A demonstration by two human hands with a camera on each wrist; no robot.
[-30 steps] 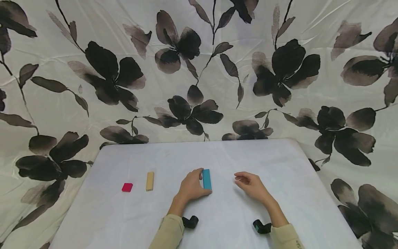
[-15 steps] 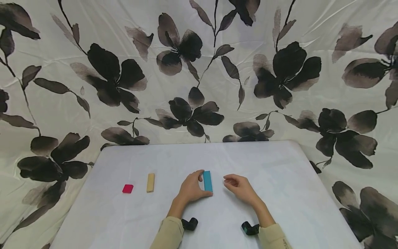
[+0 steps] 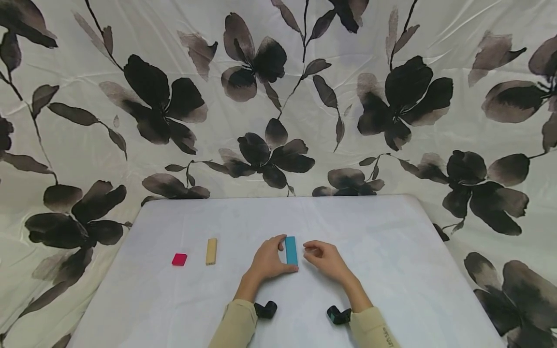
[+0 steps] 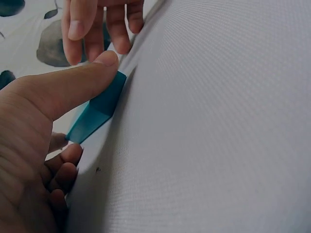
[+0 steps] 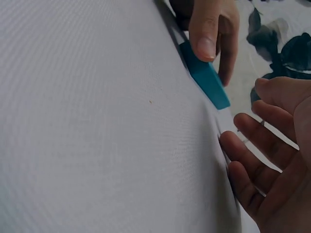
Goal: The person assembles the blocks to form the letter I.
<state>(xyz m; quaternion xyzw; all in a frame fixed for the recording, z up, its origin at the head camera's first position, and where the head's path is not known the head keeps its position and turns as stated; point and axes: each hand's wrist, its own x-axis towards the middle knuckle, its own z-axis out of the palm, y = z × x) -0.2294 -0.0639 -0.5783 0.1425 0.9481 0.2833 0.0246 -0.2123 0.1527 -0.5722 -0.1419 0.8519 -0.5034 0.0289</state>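
Note:
A blue rectangular block (image 3: 291, 251) lies lengthwise on the white table. My left hand (image 3: 266, 259) pinches it end to end, thumb at the near end and index finger at the far end. In the left wrist view the thumb (image 4: 73, 85) lies against the block (image 4: 99, 107), the other fingers curled low by the tabletop. Just right of the block, apart from it, is my right hand (image 3: 325, 258) with fingers loosely bent and holding nothing. The right wrist view shows its relaxed fingers (image 5: 265, 136) beside the block's free end (image 5: 206, 77).
To the left on the table (image 3: 370, 217) lie a yellow block (image 3: 211, 252) and a red block (image 3: 179, 259). A black camera sits at each wrist, the left camera (image 3: 266, 310) and the right camera (image 3: 338, 315). Behind the table hangs a flower-patterned cloth (image 3: 330, 116).
My right hand has moved left across the table, closer to the blue block. The left hand keeps its hold on the block in the same place.

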